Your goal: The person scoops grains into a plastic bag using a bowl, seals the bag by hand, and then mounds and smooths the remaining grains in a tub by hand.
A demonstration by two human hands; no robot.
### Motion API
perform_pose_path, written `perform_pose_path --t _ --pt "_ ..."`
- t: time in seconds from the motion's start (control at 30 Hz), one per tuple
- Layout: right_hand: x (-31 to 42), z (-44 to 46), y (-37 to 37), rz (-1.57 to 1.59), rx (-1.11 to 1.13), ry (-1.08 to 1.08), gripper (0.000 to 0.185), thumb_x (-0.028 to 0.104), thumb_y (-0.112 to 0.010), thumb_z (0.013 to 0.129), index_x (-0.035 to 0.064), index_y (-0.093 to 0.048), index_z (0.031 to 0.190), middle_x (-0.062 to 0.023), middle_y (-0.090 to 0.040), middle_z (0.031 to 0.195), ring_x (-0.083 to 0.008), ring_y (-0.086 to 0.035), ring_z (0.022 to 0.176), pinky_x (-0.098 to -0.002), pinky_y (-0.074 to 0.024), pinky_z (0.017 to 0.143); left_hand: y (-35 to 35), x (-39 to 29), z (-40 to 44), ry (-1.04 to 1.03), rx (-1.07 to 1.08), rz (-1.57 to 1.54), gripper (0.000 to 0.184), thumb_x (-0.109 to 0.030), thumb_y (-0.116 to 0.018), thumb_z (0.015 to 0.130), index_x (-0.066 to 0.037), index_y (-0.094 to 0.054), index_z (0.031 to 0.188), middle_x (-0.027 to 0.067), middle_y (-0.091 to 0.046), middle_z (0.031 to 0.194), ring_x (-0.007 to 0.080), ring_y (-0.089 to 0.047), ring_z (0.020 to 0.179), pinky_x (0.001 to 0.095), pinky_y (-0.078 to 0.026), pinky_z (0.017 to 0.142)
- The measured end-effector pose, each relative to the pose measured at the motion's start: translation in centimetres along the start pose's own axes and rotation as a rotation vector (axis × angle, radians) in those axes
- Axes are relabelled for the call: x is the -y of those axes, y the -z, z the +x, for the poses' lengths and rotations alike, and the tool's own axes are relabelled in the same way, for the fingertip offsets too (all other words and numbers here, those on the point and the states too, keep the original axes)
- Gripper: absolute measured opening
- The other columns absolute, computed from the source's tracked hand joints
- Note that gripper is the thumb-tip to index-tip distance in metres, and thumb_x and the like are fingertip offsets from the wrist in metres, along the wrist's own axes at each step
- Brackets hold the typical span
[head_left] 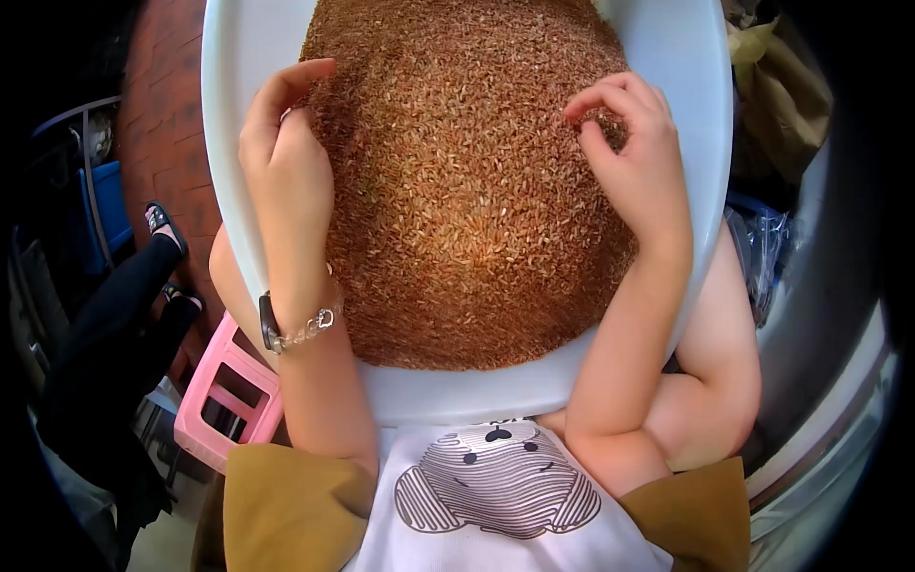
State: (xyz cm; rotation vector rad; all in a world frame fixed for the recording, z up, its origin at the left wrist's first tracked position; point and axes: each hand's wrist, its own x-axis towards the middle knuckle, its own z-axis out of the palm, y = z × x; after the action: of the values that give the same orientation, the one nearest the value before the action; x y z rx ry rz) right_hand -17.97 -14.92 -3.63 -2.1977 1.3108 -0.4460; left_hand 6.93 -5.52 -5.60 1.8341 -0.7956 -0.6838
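A wide layer of reddish-brown grain (467,191) covers most of a pale blue-white tray (457,393) resting over the lap. My left hand (291,157) hovers at the grain's left edge, its index finger stretched out and its thumb apart, with nothing visible between them. On that wrist are a dark watch and a clear bracelet. Over the right side of the grain is my right hand (634,143), its fingers curled toward the thumb. Its fingertips come close together, and whether a grain is between them is too small to tell.
A pink plastic stool (229,396) stands at the lower left on red brick floor (167,105). Beside it are another person's dark-clad legs (105,334) and sandalled feet. A blue container (110,214) is farther left. Brown paper (782,95) and clear plastic (762,253) lie at the right.
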Motion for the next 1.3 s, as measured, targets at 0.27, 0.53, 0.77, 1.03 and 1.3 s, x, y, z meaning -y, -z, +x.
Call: perform_pose_path --t 0.27,0.53,0.77,1.03,1.3 --pt "-1.2 -0.2 0.4 -0.051 0.014 -0.1 0.008 0.004 -0.06 0.085 0.0045 -0.065 0.09 -0.0089 -0.063 0.098 -0.0295 -0.057 0.101 -0.0374 -0.0466 0.088 -0.1 -0.3 -0.4 0.045 -0.014 0.142 0.033 -0.003 -0.04 0.09 0.0 -0.068 0.107 0.0104 -0.067 0.106 0.0136 -0.059 0.086 0.0256 -0.046 0.079" --pt "-1.4 -0.3 0.3 0.001 0.055 -0.123 0.01 -0.001 -0.06 0.086 -0.0003 -0.062 0.095 -0.0104 -0.063 0.1 -0.0252 -0.059 0.101 -0.0324 -0.044 0.094 0.0 1.3 -0.1 -0.057 -0.001 0.164 0.029 0.001 -0.042 0.092 -0.001 -0.068 0.107 0.0106 -0.067 0.106 0.0161 -0.061 0.084 0.0292 -0.048 0.078" --pt "-1.7 -0.3 0.2 0.046 0.061 -0.113 0.011 -0.004 -0.06 0.086 -0.0022 -0.062 0.096 -0.0095 -0.063 0.098 -0.0199 -0.061 0.094 -0.0293 -0.0464 0.09 -0.3 0.8 -0.3 -0.068 0.008 0.279 0.026 0.0 -0.046 0.093 -0.003 -0.067 0.107 0.0143 -0.066 0.101 0.0216 -0.063 0.086 0.0326 -0.048 0.08" --pt "-1.2 -0.2 0.3 0.057 0.036 -0.104 0.011 0.0 -0.064 0.083 -0.0007 -0.064 0.095 -0.0103 -0.064 0.097 -0.0235 -0.061 0.094 -0.0322 -0.0471 0.086 -0.3 1.1 -0.4 -0.109 0.019 0.356 0.026 -0.001 -0.046 0.091 -0.004 -0.067 0.107 0.018 -0.065 0.1 0.0301 -0.063 0.086 0.0359 -0.048 0.081" --pt "-0.5 0.1 0.4 0.076 -0.009 -0.078 0.011 0.004 -0.065 0.085 0.0015 -0.066 0.095 -0.0088 -0.064 0.099 -0.0231 -0.06 0.095 -0.0316 -0.0451 0.087 -0.3 1.0 -0.5 -0.127 0.024 0.391 0.025 -0.002 -0.047 0.092 -0.004 -0.067 0.107 0.0198 -0.065 0.101 0.0344 -0.063 0.088 0.0383 -0.048 0.082"
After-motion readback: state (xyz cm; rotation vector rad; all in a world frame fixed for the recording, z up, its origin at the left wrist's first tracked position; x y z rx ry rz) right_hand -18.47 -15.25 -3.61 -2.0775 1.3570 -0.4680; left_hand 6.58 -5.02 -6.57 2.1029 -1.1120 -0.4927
